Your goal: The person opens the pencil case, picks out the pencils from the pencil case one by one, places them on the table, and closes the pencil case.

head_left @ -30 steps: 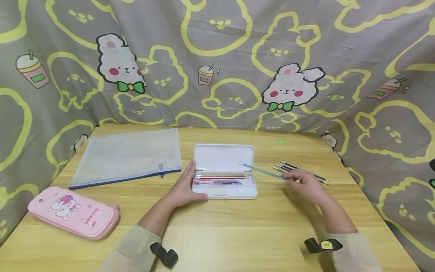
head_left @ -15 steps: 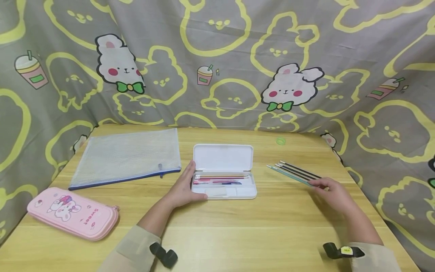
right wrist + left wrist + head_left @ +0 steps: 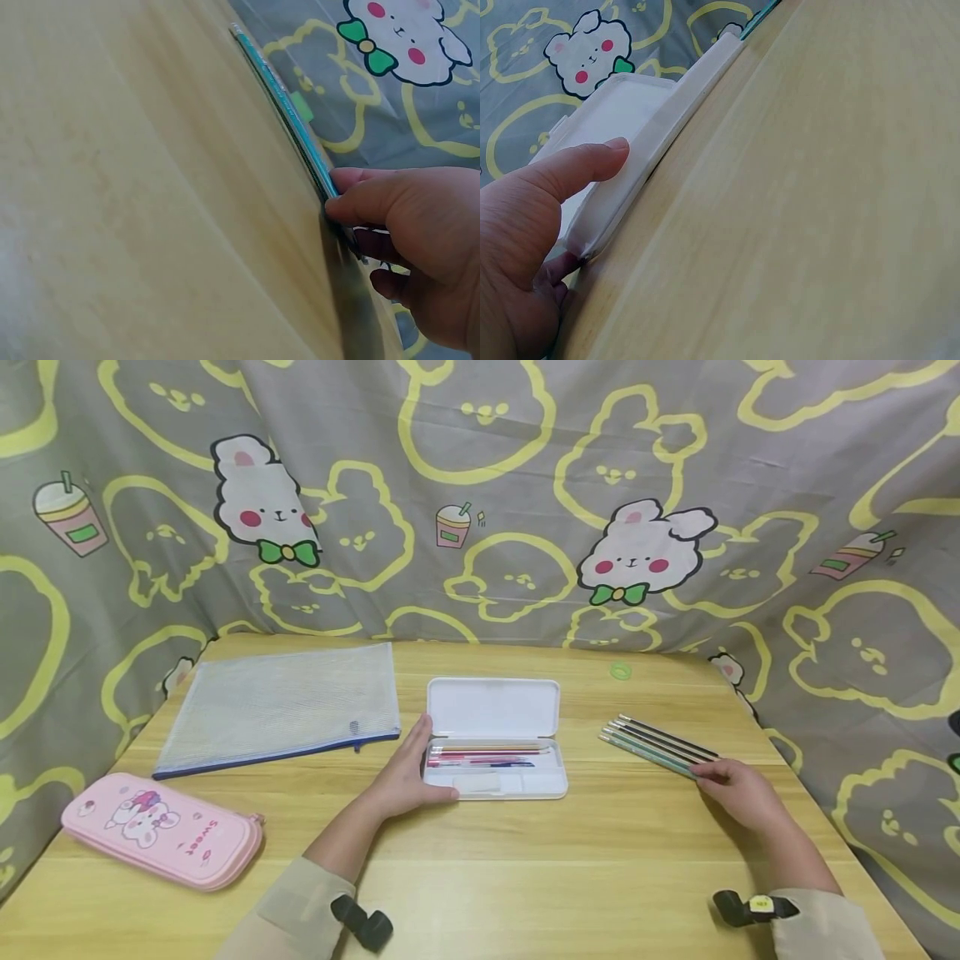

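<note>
An open white pencil case (image 3: pixel 493 707) lies mid-table with its lid tipped back; several slim pencils and pens (image 3: pixel 487 755) and a white eraser (image 3: pixel 478 782) are inside. My left hand (image 3: pixel 401 781) grips the case at its left end, thumb at the front edge; the left wrist view shows that thumb (image 3: pixel 592 161) over the front wall. On the right, my right hand (image 3: pixel 738 785) pinches a teal pencil (image 3: pixel 645 752) near its near end. Alongside it lie several black pencils (image 3: pixel 667 735), their ends roughly lined up. The pinched end is hidden by my fingers.
At the back left lies a mesh zip pouch (image 3: pixel 285 706) with a blue edge. A pink pencil case (image 3: pixel 161 831) sits at the front left. A small green ring (image 3: pixel 620 671) lies toward the back right, and a patterned curtain (image 3: pixel 495 585) closes off the table's far side.
My right hand has carried the teal pencil right from beside the white case and brought it down along the black pencils. My left hand stays on the case.
</note>
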`<move>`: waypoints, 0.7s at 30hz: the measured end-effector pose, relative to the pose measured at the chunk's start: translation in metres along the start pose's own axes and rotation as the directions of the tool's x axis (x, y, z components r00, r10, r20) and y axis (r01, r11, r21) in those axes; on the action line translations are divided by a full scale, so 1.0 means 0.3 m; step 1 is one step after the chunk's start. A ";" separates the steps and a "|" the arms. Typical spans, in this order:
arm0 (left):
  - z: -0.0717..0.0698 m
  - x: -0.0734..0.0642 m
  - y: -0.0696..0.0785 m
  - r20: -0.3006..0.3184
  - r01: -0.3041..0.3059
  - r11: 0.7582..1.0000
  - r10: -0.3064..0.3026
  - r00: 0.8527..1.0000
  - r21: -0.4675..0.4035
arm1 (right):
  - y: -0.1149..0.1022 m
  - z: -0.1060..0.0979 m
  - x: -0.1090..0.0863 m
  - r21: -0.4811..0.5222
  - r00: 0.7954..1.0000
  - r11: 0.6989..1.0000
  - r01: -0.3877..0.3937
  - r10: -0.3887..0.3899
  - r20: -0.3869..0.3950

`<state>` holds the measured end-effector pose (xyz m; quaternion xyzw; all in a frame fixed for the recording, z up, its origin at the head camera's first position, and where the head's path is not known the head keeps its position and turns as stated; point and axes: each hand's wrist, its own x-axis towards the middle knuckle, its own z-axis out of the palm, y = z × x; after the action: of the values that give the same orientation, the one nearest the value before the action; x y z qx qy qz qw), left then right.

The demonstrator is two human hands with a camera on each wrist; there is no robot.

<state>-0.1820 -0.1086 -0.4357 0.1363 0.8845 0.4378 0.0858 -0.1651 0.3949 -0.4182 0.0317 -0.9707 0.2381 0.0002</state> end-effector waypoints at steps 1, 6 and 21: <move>0.000 0.000 0.001 0.002 0.006 1.000 -0.006 1.000 0.000 | 0.001 0.002 0.000 0.001 1.000 1.000 0.000 0.000 0.000; -0.001 -0.003 0.005 0.006 0.015 1.000 -0.015 1.000 -0.002 | 0.001 0.008 0.002 0.012 1.000 1.000 -0.011 0.011 0.010; -0.002 -0.003 0.005 0.002 0.004 1.000 -0.004 1.000 -0.009 | -0.002 0.004 0.001 0.010 1.000 1.000 -0.013 0.013 0.012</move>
<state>-0.1810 -0.1084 -0.4340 0.1345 0.8829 0.4412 0.0881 -0.1653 0.3937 -0.4189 0.0267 -0.9697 0.2427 -0.0072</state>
